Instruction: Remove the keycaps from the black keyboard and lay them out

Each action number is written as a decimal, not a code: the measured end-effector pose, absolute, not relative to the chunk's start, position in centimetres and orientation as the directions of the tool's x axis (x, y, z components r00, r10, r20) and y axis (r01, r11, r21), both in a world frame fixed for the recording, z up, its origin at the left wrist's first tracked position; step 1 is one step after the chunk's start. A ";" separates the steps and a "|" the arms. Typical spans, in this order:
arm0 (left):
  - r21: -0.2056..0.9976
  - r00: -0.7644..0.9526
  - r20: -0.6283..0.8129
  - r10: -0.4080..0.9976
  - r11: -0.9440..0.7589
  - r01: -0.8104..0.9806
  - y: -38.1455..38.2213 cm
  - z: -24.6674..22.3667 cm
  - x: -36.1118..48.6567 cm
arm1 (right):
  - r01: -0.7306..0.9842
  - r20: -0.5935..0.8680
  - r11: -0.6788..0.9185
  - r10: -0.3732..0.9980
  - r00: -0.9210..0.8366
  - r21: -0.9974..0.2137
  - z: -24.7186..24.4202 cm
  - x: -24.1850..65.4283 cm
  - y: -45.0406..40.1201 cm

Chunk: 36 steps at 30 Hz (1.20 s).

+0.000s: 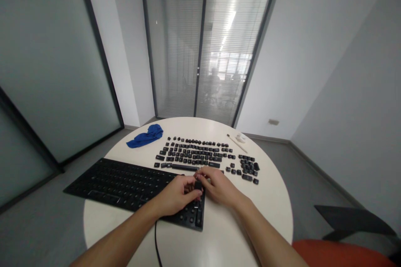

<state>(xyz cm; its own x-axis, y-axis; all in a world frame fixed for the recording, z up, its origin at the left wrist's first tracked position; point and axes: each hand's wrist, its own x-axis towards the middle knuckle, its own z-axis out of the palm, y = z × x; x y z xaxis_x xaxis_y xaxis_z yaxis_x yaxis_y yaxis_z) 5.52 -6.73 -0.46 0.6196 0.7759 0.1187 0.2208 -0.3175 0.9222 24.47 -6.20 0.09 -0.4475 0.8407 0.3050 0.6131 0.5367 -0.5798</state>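
Note:
A black keyboard [125, 183] lies slantwise on the left of the table, most of its keycaps off and its switch posts bare. Over its right end, my left hand [178, 196] is closed, thumb and fingers around a small dark block that looks like a keycap [198, 185]. My right hand [217, 185] comes in from the other side, its bent fingertips pinched at the same small block. Fingers partly hide it. A long key [199, 217] sits at the keyboard's lower right corner. Just beyond my hands, loose black keycaps [191, 154] lie in keyboard order.
The round white table [225, 233] carries a crumpled blue cloth [145, 136] at back left. A thin brush [237, 143] and a small white item [241, 137] lie at back right. More keycaps [249, 167] form a right-hand group. A black cable [156, 242] runs toward me. An orange chair [338, 254] stands at right.

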 end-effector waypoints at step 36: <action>0.783 0.822 0.297 0.486 -0.616 0.082 -7.5 -0.3 4.3 | 0.650 0.374 0.691 0.721 -0.584 -0.317 -1.3 23.9 -6.5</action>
<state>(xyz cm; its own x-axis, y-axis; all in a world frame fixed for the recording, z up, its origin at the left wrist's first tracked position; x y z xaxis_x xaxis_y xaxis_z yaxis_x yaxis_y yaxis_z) 4.32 -7.53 -0.35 0.8221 0.4860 0.2966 0.0816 -0.6161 0.7834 23.86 -6.48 -1.31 -0.5840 0.7207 0.3736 0.6500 0.6908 -0.3166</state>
